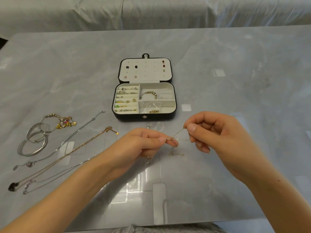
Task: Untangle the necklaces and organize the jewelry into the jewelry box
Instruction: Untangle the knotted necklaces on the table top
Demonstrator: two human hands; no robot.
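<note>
1. Head view: the left hand point(143, 143) and right hand point(213, 132) are raised just above the bench, close together. Each pinches a part of the same thin gold chain necklace point(178, 133) between thumb and fingertips, and a short length runs taut between them.
2. Below the pinch points a small knot of chain and charms point(174, 149) hangs down, and a silver pendant point(148, 161) dangles under the left hand. Whether they touch the bench I cannot tell.
3. By my judgement the step in hand is untangling. The knot looks unresolved, and nothing held is ready for the box.
4. The next move likely calls for slackening the strand and teasing the loops apart at the knot. Pulling harder could tighten it.
5. Just beyond the hands the black rectangular jewelry box point(127, 117) lies open, with stud earrings in its lid and rings and a beaded bracelet in its compartments.
6. To the left, well apart, lie a flat silver chain point(75, 132), a long gold chain point(80, 147), thin silver chains point(67, 170), silver bangles point(33, 142) and a charm bracelet point(58, 120), all outside the box.
7. The glossy grey marbled bench point(235, 73) reflects ceiling lights, and behind it stands furniture under pale grey cloth point(151, 12).
</note>
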